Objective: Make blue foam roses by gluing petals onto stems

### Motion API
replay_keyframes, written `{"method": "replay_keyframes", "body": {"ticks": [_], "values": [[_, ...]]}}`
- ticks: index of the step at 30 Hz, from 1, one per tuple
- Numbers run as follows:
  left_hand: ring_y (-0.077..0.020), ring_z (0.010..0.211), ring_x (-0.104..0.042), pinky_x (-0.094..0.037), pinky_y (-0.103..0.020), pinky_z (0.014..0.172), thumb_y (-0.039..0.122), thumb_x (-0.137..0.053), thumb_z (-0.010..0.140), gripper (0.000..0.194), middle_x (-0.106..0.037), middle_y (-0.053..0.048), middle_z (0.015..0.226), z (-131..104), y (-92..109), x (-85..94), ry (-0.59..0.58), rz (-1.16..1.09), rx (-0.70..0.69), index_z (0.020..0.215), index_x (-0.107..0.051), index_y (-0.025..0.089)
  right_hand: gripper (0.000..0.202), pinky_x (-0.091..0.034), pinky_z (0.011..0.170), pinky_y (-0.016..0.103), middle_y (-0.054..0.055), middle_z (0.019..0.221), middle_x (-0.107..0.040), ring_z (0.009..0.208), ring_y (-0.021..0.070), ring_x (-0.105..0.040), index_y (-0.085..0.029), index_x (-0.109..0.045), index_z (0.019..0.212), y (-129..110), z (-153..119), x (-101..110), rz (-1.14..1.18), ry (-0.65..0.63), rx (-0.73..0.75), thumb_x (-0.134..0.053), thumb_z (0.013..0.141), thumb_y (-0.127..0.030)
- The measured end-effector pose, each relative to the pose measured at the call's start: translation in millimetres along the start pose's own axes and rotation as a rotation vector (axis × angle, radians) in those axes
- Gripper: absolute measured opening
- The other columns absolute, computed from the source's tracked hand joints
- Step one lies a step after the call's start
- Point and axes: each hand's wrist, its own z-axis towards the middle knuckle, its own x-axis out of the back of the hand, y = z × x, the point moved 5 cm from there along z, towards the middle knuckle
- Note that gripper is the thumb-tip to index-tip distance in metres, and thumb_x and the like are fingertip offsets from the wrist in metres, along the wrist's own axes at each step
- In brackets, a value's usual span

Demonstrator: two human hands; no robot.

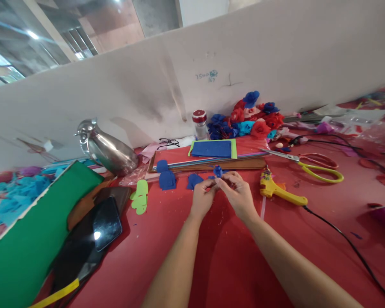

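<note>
A small blue craft flower [217,171] stands up between my fingertips, over the middle of the red table. My left hand [202,197] pinches low beneath its petals, its fingertips meeting those of the other hand. My right hand [239,194] is closed about the flower's base from the other side, thumb forward. The stem end is hidden by my fingers. Just left of my hands lie cut blue petal pieces [194,181] and a bigger blue pile [167,180]. Lime-green cut pieces [141,196] lie farther left. To the right rests a yellow hot glue gun [280,192].
Red-and-yellow scissors [308,164] lie open-bladed at right. Behind are stacked sheets [211,149], a red-lidded jar [199,124] and finished flowers [259,128]. A metal jug [111,147], phone [107,224] and green board [35,239] occupy the left. A black cord [343,239] crosses the right side.
</note>
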Motion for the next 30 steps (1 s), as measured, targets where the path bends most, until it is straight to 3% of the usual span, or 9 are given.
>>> {"method": "replay_keyframes", "body": {"ticks": [11, 18, 25, 30], "values": [[-0.0199, 0.077, -0.061, -0.047, -0.031, 0.077, 0.029, -0.055, 0.076, 0.023, -0.072, -0.003, 0.077, 2, -7, 4.0, 0.049, 0.134, -0.018, 0.079, -0.073, 0.015, 0.025, -0.044, 0.079, 0.034, 0.005, 0.088, -0.063, 0.085, 0.0202, -0.057, -0.02, -0.07, 0.077, 22, 5, -7, 0.129, -0.114, -0.136, -0.069, 0.066, -0.042], [-0.0194, 0.077, -0.062, -0.047, -0.031, 0.08, 0.024, -0.059, 0.073, 0.016, -0.073, -0.002, 0.079, 3, -9, 3.1, 0.053, 0.069, -0.025, 0.078, -0.073, 0.019, 0.024, -0.047, 0.078, 0.034, 0.004, 0.083, -0.067, 0.08, 0.0185, -0.06, -0.019, -0.069, 0.076, 22, 4, -7, 0.163, -0.08, -0.132, -0.07, 0.065, -0.041], [-0.0171, 0.076, -0.061, -0.046, -0.03, 0.08, 0.026, -0.062, 0.072, 0.013, -0.071, -0.003, 0.079, 3, -12, -2.5, 0.009, 0.034, 0.004, 0.075, -0.071, 0.017, 0.028, -0.048, 0.068, 0.03, 0.001, 0.073, -0.065, 0.07, 0.0154, -0.059, -0.019, -0.063, 0.082, 20, 5, 2, 0.277, 0.067, -0.143, -0.067, 0.069, -0.044], [-0.0138, 0.07, -0.057, -0.044, -0.026, 0.074, 0.024, -0.063, 0.072, 0.009, -0.067, -0.001, 0.072, 1, -12, -5.5, -0.039, -0.046, -0.002, 0.072, -0.066, 0.015, 0.027, -0.046, 0.065, 0.029, 0.0, 0.067, -0.064, 0.064, 0.0145, -0.057, -0.019, -0.061, 0.077, 22, 6, 0, 0.191, 0.015, -0.11, -0.065, 0.071, -0.045]]}}
